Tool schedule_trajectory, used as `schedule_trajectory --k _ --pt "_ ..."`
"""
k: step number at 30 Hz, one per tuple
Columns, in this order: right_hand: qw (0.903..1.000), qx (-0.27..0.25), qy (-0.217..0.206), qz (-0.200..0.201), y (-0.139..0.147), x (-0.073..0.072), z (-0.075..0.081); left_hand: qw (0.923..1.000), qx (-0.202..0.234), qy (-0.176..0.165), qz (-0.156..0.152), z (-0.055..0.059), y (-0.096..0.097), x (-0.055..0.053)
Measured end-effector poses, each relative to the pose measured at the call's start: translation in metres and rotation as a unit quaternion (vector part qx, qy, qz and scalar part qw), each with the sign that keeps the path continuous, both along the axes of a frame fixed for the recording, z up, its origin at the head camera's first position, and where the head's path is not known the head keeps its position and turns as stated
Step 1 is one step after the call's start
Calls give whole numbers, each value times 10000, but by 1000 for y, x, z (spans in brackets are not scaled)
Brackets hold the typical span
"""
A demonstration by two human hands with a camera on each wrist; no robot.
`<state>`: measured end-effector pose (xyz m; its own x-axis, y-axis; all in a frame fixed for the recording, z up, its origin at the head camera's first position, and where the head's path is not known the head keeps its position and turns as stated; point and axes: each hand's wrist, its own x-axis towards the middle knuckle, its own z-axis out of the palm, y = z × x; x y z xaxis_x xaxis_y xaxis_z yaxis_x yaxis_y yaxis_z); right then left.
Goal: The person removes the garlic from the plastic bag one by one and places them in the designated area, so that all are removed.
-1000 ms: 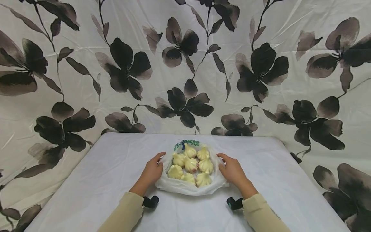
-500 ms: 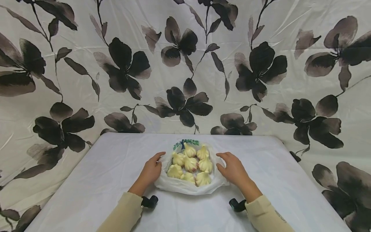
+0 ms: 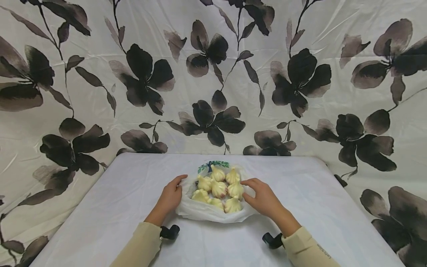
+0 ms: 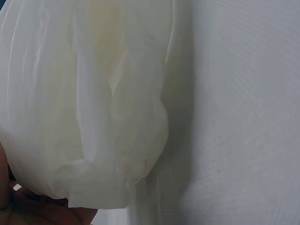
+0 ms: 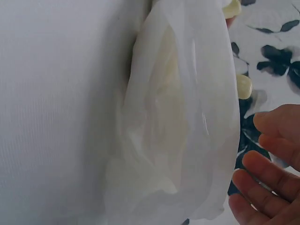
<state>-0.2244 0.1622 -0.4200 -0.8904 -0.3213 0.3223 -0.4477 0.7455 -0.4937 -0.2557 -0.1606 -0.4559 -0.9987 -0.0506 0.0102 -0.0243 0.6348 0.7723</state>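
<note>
A white plastic bag [image 3: 217, 216] with its mouth spread wide sits on the table, several pale garlic bulbs [image 3: 219, 189] lying in it. At its left side my left hand [image 3: 171, 196] holds the rim; in the left wrist view, part of that hand [image 4: 42, 211] shows below the bag [image 4: 98, 117], its fingertips hidden. My right hand [image 3: 263, 197] is over the right rim, fingertips close to the garlic at that side. The right wrist view has the fingers of this hand [image 5: 272, 173] spread and bent a little, with nothing held, beside the bag [image 5: 173, 117].
The table [image 3: 116, 215] has a white cloth over it. Behind it hangs a white curtain [image 3: 213, 81] with dark flowers. Small black devices sit at both wrists, the left device [image 3: 171, 232] and the right device [image 3: 272, 240].
My right hand has come off the bag's outer right side and moved left over the rim towards the garlic. The left hand has shifted slightly left, the bag's left edge with it.
</note>
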Motion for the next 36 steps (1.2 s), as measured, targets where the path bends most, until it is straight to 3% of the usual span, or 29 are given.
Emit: schedule_trajectory --k 12,19,28,36 --pt "9925 -629 -720 758 -12 1 -9 9999 137 -53 -59 2 3 4" --pt "9891 -540 -1037 900 -19 1 -11 9996 227 96 -151 -3 8 3" --pt "9905 -437 -891 951 -20 2 -12 9994 286 -1 -173 -6 10 3" --pt "9932 -506 -607 854 -17 3 -3 9993 331 4 -175 -6 7 3"
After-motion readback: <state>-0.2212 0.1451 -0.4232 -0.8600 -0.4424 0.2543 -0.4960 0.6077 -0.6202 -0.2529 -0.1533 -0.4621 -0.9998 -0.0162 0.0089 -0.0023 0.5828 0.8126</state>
